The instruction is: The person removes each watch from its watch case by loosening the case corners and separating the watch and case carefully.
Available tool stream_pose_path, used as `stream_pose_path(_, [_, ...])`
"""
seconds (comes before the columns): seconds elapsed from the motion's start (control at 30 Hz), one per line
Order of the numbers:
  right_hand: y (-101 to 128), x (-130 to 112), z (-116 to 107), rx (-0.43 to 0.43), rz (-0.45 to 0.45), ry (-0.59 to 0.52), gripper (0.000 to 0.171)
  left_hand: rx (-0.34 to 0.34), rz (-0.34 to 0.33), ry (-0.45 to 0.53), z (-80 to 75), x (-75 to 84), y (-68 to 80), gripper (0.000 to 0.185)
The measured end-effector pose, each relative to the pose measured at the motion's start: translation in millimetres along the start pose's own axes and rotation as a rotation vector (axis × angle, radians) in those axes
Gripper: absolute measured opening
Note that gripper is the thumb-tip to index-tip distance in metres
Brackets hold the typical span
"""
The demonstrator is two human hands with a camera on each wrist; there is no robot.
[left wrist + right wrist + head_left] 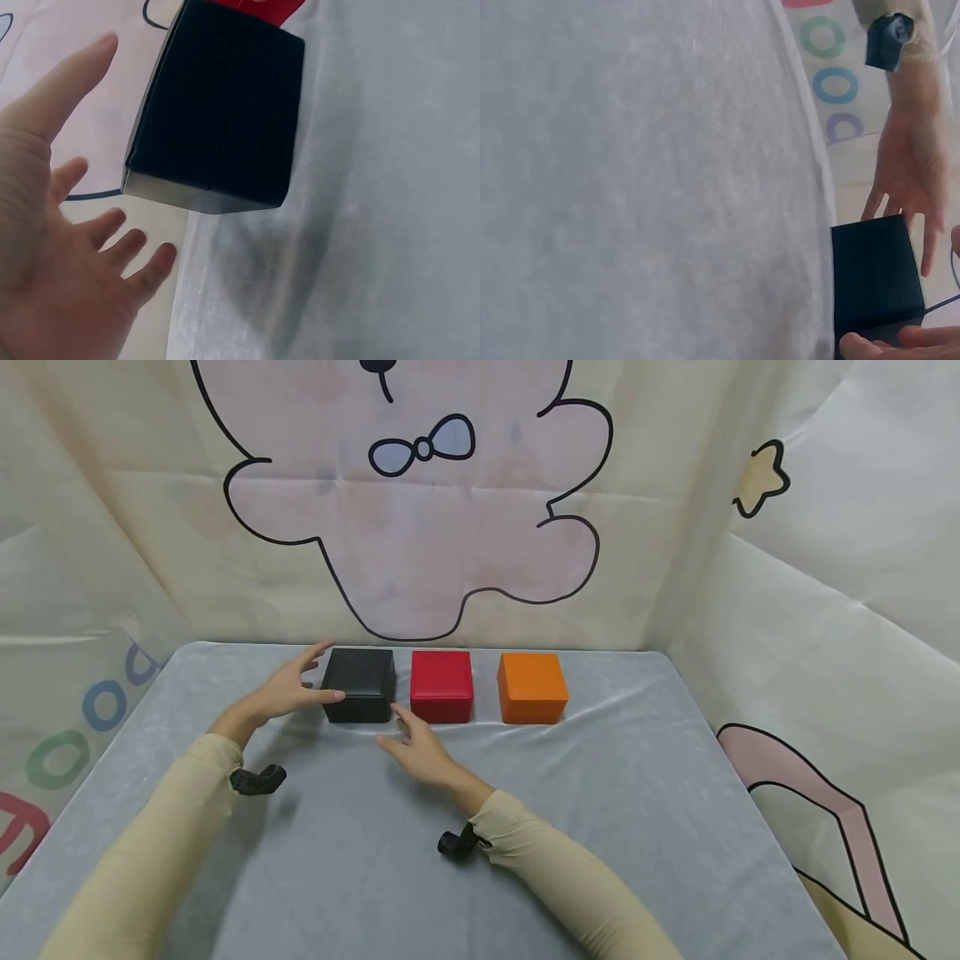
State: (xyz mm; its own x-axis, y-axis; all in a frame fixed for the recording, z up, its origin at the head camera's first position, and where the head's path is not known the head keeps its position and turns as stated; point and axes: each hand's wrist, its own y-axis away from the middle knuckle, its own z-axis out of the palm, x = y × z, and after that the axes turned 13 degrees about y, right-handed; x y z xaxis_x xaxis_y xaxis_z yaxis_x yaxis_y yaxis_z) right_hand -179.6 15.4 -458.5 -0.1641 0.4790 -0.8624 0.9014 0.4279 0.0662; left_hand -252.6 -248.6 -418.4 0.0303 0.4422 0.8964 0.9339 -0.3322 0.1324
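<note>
Head view: both hands spread beside black box (359,684); only left wrist view shows gap.

The left hand (56,247) fills the lower left of the frame, fingers spread and straight, just beside the black box (217,112) at upper centre, seemingly not touching it. A red box (266,9) peeks behind at the top edge. Grey cloth (375,225) covers the right.

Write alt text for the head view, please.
A person's open left hand touches the side of a black box and the open right hand reaches its front corner; a red box and orange box stand alongside on a grey tablecloth.
</note>
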Motion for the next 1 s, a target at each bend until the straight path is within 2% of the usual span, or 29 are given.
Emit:
stream_pose_path(0.1, [-6.7, 2.0, 4.5, 0.024, 0.024, -0.042, 0.073, -0.05, -0.035, 0.025, -2.1, 0.3, -0.9, 0.103])
stream_pose_path(0.23, [-13.9, 4.2, 8.4, 0.037, 0.037, -0.035, 0.078, -0.09, -0.066, 0.059, -3.8, 0.0, -4.2, 0.105])
stream_pose_path(0.4, [-21.2, 4.9, 12.5, 0.049, 0.058, 0.009, 0.079, -0.097, -0.082, 0.05, -5.7, -3.6, -7.9, 0.108])
stream_pose_path(0.57, [-29.1, 4.3, 14.4, 0.059, 0.06, 0.103, 0.075, -0.088, -0.095, 0.038, -6.6, -10.4, -11.6, 0.112])
stream_pose_path(0.77, [-34.5, 3.5, 11.8, 0.058, 0.059, 0.148, 0.067, -0.097, -0.058, 0.056, -3.8, -16.1, -16.1, 0.115])
stream_pose_path(1.0, [-41.0, 1.6, 17.0, 0.17, 0.067, 0.204, 0.062, -0.114, -0.074, 0.062, -3.6, -17.1, -20.5, 0.122])
